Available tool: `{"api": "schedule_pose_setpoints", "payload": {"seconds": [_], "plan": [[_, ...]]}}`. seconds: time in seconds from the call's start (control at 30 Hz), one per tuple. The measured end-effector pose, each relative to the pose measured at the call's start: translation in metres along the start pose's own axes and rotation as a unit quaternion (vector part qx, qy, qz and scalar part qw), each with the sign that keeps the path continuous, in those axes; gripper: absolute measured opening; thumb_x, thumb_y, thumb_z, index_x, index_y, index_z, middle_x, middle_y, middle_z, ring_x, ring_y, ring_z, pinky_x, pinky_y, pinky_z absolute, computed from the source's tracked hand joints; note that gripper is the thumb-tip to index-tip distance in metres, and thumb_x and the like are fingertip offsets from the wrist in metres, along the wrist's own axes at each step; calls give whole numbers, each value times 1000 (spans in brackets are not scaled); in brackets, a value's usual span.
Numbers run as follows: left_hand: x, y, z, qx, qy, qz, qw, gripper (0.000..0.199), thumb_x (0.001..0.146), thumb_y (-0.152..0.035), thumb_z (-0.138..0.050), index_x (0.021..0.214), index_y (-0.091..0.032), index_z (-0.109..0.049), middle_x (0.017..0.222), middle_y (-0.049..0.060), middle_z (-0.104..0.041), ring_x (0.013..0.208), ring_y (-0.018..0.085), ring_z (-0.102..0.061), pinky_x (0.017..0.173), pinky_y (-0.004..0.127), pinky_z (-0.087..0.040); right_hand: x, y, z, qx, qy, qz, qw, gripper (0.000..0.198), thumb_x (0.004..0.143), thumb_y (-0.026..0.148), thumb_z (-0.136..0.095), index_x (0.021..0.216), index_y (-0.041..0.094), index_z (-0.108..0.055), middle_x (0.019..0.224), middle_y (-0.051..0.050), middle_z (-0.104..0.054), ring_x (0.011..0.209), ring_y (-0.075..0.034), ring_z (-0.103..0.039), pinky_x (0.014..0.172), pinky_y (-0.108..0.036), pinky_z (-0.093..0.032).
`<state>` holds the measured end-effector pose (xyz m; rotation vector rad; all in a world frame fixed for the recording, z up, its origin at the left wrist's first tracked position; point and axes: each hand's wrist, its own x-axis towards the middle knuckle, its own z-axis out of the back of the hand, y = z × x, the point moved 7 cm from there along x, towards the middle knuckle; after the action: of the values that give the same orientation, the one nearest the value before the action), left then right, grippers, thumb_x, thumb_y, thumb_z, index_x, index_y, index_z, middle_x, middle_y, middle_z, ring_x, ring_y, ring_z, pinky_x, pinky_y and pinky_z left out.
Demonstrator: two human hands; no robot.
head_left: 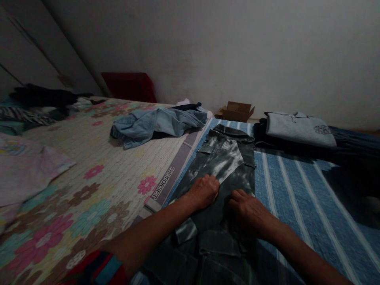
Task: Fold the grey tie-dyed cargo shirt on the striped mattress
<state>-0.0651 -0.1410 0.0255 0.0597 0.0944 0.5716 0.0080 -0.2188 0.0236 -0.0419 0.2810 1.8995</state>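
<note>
A dark grey, mottled denim jacket (228, 162) lies lengthwise in front of me, its collar at the far end. One sleeve is folded slantwise across the body, and a cuff lies near the lower left. My left hand (204, 192) is closed on the cloth at the middle of the jacket, knuckles up. Just right of it, my right hand (247, 208) pinches the jacket near its right edge with curled fingers. Both fingertips are partly hidden. Flap-like pieces show on the cloth below the hands.
The jacket rests on a blue striped cover (285, 190), beside a flowered sheet (115, 178). Light blue jeans (160, 123) lie crumpled beyond. Folded clothes (299, 128) are stacked at right. A cardboard box (236, 111) sits by the wall. A pink garment (29, 166) lies left.
</note>
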Motion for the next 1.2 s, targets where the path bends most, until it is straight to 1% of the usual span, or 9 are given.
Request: {"api": "schedule_pose_setpoints", "payload": {"seconds": [0.13, 0.3, 0.47, 0.67, 0.77, 0.97, 1.1, 1.2], "plan": [[-2, 1, -1, 3, -17, 2, 1000, 16, 89, -21, -46, 93, -13, -59, 91, 11, -61, 89, 25, -57, 67, 33, -48, 0, -1, 2, 4, 7, 0, 1000, 23, 87, 11, -43, 92, 15, -64, 96, -10, -59, 87, -19, -53, 68, -28, -41], [-3, 0, -3, 1, -26, -2, 1000, 17, 90, -20, -43, 92, -13, -58, 92, 12, -60, 88, 25, -56, 68, 34, -49, 0, 1, 7, 6, 18, -2, 1000, 23, 86, 9, -43, 90, 15, -64, 95, -9, -60, 87, -19, -53, 68, -27, -41], [-1, -1, -5, -3, -22, -1, 1000, 18, 91, -19, -42, 91, -12, -58, 91, 12, -60, 88, 24, -56, 70, 34, -49, 0, 1, 6, 9, 12, 4, 1000, 22, 88, 12, -43, 95, 17, -63, 96, -9, -60, 88, -19, -53, 70, -27, -41], [0, 0, -9, 8, -10, -8, 1000, 16, 88, -17, -44, 91, -11, -59, 92, 12, -61, 89, 25, -57, 69, 33, -49, 4, 5, 4, -19, 36, 10, 999, 23, 88, 13, -44, 95, 17, -65, 97, -11, -60, 88, -22, -53, 65, -28, -41], [0, 2, -9, 7, -5, -11, 1000, 15, 87, -16, -46, 92, -11, -59, 93, 13, -61, 88, 25, -58, 67, 33, -49, 6, 6, 5, -31, 38, 8, 999, 23, 87, 12, -45, 95, 17, -65, 97, -11, -60, 89, -22, -53, 64, -27, -41], [0, 5, -8, -14, -4, -6, 1000, 12, 86, -16, -48, 90, -13, -59, 95, 13, -62, 89, 24, -58, 72, 33, -49, 6, 6, 5, -29, 30, 5, 999, 21, 86, 14, -46, 93, 18, -66, 95, -11, -60, 88, -23, -53, 62, -28, -41], [0, 9, -6, -30, -11, 4, 999, 13, 87, -13, -46, 92, -12, -58, 94, 13, -62, 89, 25, -59, 73, 34, -48, 5, 6, 6, -24, 35, 5, 999, 21, 86, 14, -46, 92, 18, -65, 96, -10, -59, 87, -21, -53, 62, -27, -40], [1, 12, -5, -41, -1, 6, 999, 14, 87, -13, -45, 92, -11, -58, 94, 13, -63, 89, 24, -59, 75, 33, -47, 4, 7, 7, -30, 34, 6, 999, 22, 87, 14, -44, 92, 17, -65, 96, -10, -59, 89, -22, -53, 62, -27, -40]]}}
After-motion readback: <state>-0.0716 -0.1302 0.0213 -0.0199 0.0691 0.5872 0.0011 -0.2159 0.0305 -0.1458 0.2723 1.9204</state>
